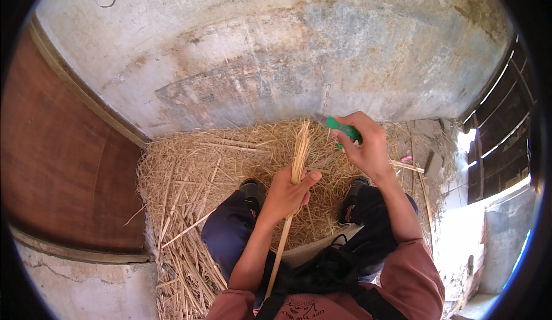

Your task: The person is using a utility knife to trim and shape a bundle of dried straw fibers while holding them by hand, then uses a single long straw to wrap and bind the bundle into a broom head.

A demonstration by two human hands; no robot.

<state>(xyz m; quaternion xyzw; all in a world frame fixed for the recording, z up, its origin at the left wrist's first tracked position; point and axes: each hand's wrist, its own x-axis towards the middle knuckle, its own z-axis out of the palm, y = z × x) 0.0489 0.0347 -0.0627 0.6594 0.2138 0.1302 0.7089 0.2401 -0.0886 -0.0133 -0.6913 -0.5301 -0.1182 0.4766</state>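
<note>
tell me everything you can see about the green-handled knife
The knife has a bright green handle and a short grey blade that points left, toward the tip of the cane strip. The right hand is closed round the handle, hiding most of it, and holds it above the straw. Whether the blade touches the strip cannot be told.

Green-handled knife [343, 128], pale tan cane [299, 153], golden straw [190, 176].
</note>
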